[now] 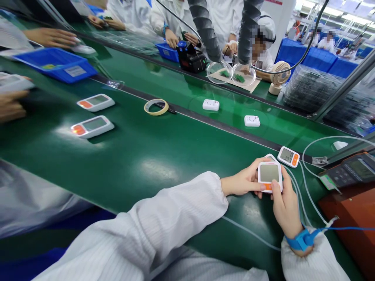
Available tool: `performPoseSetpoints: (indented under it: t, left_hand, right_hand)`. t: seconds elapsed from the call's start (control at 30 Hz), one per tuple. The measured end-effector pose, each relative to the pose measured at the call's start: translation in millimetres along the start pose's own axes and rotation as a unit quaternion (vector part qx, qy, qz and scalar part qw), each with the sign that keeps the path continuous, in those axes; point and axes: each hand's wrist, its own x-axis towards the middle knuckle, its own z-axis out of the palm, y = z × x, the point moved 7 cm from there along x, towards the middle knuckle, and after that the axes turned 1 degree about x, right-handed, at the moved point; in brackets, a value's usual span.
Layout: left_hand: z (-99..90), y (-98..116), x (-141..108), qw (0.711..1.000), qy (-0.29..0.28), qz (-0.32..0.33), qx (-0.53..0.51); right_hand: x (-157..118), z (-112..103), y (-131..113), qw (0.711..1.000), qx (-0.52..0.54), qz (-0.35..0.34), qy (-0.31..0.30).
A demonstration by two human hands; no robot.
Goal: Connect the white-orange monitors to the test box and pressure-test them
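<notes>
Both my hands grip a small white digital monitor [269,173] with a blank grey screen and orange buttons. My left hand [244,181] holds its left side, thumb at the lower edge by the buttons. My right hand [285,203], with a blue wrist strap [300,240], wraps its right side, and that thumb presses near the buttons. Behind its top edge shows part of another white unit, mostly hidden. Just beyond my right fingers lies a similar monitor [288,157] with digits lit on its screen and tubes beside it.
Two more monitors [93,127] lie left, near a tape roll [156,112] and blue tray [55,64]. White sockets [211,104] sit on the green belt beyond the dark rail. At right stand a gauge [351,169], an orange-brown box [348,218] and loose tubes. Co-workers' hands work nearby.
</notes>
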Motion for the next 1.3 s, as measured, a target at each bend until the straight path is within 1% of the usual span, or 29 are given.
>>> performPoseSetpoints:
  t: [0.23, 0.53, 0.67, 0.93, 1.17, 1.3]
  left_hand:
    - [1.5, 3.3, 0.5, 1.000, 0.006, 0.012, 0.008]
    - [-0.9, -1.0, 0.8, 1.000, 0.009, 0.003, 0.009]
    - [-0.4, -2.5, 0.1, 1.000, 0.008, -0.013, 0.005]
    - [-3.1, -7.3, 0.4, 1.000, 0.013, -0.020, 0.003]
    - [-2.4, -6.7, 0.4, 1.000, 0.010, -0.023, -0.002]
    - [-1.9, -6.4, 0.2, 1.000, 0.010, -0.021, 0.001]
  right_hand:
    - [1.2, 1.9, 1.1, 1.000, -0.022, -0.011, -0.009]
    - [1.1, 4.6, 3.0, 0.999, -0.027, 0.024, -0.029]
    - [0.1, 4.0, 3.3, 0.999, -0.034, 0.018, -0.025]
    - [-1.0, 3.6, 10.2, 0.999, -0.050, 0.007, -0.020]
    - [-0.9, 5.4, 13.4, 0.997, -0.036, 0.047, -0.038]
    - [-0.7, 5.2, 13.0, 0.997, -0.037, 0.050, -0.040]
